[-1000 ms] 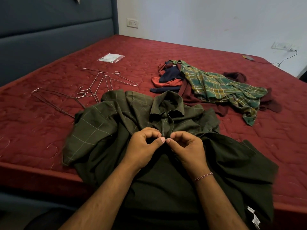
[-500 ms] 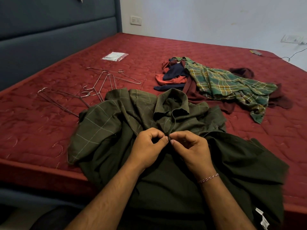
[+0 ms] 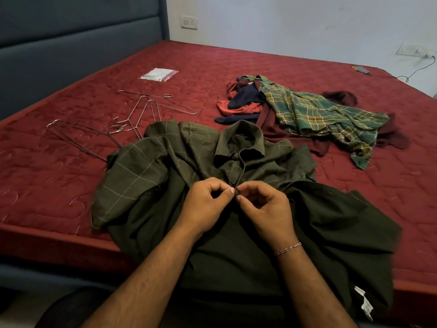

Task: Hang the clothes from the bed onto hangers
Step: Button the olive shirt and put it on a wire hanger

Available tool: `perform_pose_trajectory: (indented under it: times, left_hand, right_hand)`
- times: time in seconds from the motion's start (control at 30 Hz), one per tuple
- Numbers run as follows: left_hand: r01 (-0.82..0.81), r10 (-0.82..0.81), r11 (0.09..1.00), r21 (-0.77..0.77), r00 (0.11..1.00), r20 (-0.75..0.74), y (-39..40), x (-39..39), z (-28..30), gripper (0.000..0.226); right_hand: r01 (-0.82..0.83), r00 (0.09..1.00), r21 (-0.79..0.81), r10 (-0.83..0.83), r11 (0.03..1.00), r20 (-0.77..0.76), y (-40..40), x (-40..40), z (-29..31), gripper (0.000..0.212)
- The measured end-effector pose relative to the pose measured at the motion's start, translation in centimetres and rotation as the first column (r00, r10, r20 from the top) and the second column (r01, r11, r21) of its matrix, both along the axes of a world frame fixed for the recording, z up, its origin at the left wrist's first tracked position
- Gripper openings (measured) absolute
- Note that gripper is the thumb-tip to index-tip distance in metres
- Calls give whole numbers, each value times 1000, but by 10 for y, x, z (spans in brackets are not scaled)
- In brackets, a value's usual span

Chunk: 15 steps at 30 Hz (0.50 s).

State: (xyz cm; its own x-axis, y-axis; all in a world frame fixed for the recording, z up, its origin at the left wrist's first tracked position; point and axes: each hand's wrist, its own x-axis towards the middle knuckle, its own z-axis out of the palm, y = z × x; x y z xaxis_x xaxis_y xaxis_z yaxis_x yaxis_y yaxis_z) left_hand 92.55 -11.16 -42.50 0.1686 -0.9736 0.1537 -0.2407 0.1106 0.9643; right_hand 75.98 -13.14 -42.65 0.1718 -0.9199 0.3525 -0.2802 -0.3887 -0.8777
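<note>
A dark olive checked shirt (image 3: 151, 176) lies spread, collar away from me, at the near edge of the red bed (image 3: 47, 181). My left hand (image 3: 208, 204) and my right hand (image 3: 267, 209) meet at its front placket just below the collar, each pinching the fabric edge between thumb and fingers. Several wire hangers (image 3: 146, 110) lie on the bed to the left of the shirt. A heap of other clothes, topped by a green plaid shirt (image 3: 314, 114), sits at the right behind the olive shirt.
A small clear plastic packet (image 3: 158, 74) lies further back on the bed. A padded blue headboard (image 3: 71, 50) runs along the left. A white wall with a socket (image 3: 189, 22) is behind; a cable and a small device (image 3: 360, 69) lie at the far right corner.
My hands stay together at the placket, fingertips working slightly. The view has shifted a little; the shirt and hangers have not moved.
</note>
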Motion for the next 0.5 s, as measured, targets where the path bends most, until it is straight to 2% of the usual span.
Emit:
perform_pose_trajectory:
  times: [0.13,0.37,0.5]
  left_hand:
    - [16,-16,1000,5,1000,-15,2,-2,2,13]
    - [-11,10,1000,8,991,134,2,-3,1,13]
    - [-24,34,998,-56,984,177,3,-3,-1,14]
  right_hand:
    - [-16,1000,9,16,1000,8,0,-1,0,23]
    - [6,1000,-17,-6,1000,3,0,-1,-1,18]
    - [62,998,32,-62,998,-2,1,-1,1,12]
